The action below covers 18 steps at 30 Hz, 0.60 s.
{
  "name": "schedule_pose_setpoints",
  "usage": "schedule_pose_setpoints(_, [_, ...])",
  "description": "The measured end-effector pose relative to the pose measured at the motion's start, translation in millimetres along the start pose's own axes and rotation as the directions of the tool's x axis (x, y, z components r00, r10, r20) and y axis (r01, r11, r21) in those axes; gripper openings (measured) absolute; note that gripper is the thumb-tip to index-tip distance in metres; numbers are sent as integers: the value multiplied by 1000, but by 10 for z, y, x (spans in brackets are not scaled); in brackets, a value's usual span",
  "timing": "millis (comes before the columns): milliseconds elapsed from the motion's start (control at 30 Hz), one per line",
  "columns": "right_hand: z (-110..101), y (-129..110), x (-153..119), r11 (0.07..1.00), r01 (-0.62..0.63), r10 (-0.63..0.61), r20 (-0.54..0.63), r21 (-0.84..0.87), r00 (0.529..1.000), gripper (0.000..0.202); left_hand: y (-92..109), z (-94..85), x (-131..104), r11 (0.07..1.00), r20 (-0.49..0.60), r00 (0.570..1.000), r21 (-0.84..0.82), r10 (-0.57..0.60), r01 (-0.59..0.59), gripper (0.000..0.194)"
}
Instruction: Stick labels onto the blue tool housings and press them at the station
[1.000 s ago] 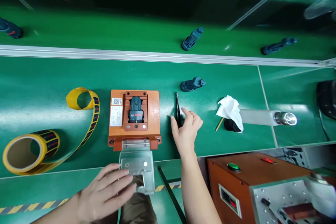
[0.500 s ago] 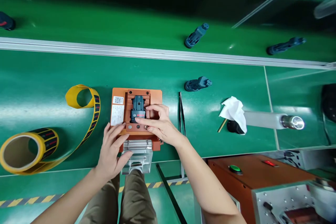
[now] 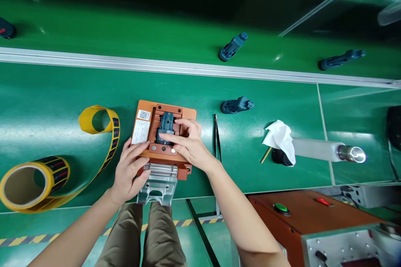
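Observation:
A dark blue battery pack (image 3: pixel 167 123) lies in the recess of an orange-brown fixture (image 3: pixel 184 112) close in front of me. My right hand (image 3: pixel 189 142) has its fingertips on the pack, one across its near end and another at its right side. With spread fingers, my left hand (image 3: pixel 131 171) holds the fixture's near left corner, thumb beside the hinged clear cover (image 3: pixel 159 187). That cover hangs folded back past the bench edge. A QR label (image 3: pixel 144 115) and a printed white label (image 3: pixel 140 132) are stuck on the fixture's left side.
Left lies a yellow roll of stickers (image 3: pixel 28 183), its strip curling away. Tweezers (image 3: pixel 216 137) and another battery pack (image 3: pixel 237 105) are right of the fixture. Farther right are a white cloth (image 3: pixel 278 137) and a bottle (image 3: pixel 322 150). An orange machine (image 3: pixel 307 208) stands near right.
The fixture has turned slightly clockwise, its clear cover swinging left. Both hands have stayed on it and shifted a little. The red lettering on the pack no longer shows.

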State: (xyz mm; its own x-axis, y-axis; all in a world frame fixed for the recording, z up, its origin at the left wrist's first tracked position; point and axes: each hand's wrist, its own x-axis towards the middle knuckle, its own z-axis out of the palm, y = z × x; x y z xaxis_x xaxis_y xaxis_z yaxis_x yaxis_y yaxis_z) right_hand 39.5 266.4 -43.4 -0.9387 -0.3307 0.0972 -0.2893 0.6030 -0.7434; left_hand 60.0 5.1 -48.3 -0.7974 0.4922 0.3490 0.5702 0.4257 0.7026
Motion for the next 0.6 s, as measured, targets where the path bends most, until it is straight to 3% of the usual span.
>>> schedule_pose_setpoints(267, [-17, -43, 11, 994, 3, 1, -40, 110, 999, 34, -28, 12, -13, 1000, -48, 998, 4, 30, -30, 28])
schedule_pose_setpoints(400, [-98, -196, 79, 955, -200, 231, -126, 220, 965, 42, -47, 16, -35, 999, -89, 995, -1, 41, -41, 30])
schedule_pose_setpoints(500, [-44, -382, 235, 934, -354, 356, -185, 40, 916, 67, -60, 35, -57, 999, -100, 994, 3, 40, -40, 29])
schedule_pose_setpoints(600, [7, -602, 402, 900, -395, 369, -163, -185, 915, 59, -34, 28, -72, 1000, -101, 995, 9, 22, -21, 26])
